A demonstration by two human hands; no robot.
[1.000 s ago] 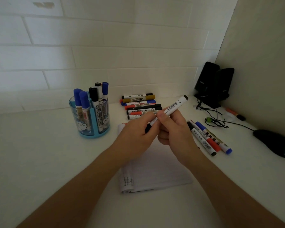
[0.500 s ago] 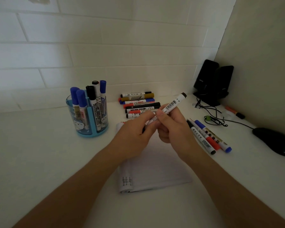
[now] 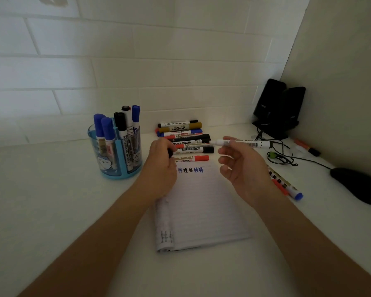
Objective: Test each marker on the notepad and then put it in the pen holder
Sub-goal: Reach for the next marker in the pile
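My right hand (image 3: 242, 168) pinches an uncapped white marker (image 3: 244, 144) above the notepad's far right corner, its tip pointing left. My left hand (image 3: 162, 166) holds the marker's black cap (image 3: 170, 152) over the notepad's far left corner. The lined notepad (image 3: 201, 211) lies open on the desk, with several blue and black test marks (image 3: 191, 169) along its top line. A blue pen holder (image 3: 116, 151) stands to the left with several blue and black markers upright in it.
A row of several markers (image 3: 184, 138) lies behind the notepad. More markers (image 3: 285, 185) lie to its right. Two black speakers (image 3: 278, 108) with cables stand in the back right corner, a black mouse (image 3: 358, 185) at the right, and an orange marker (image 3: 306, 146) by the wall.
My hands have pulled apart: the black cap came off in my left hand, and my right hand swung the marker level. The test marks on the notepad are now uncovered.
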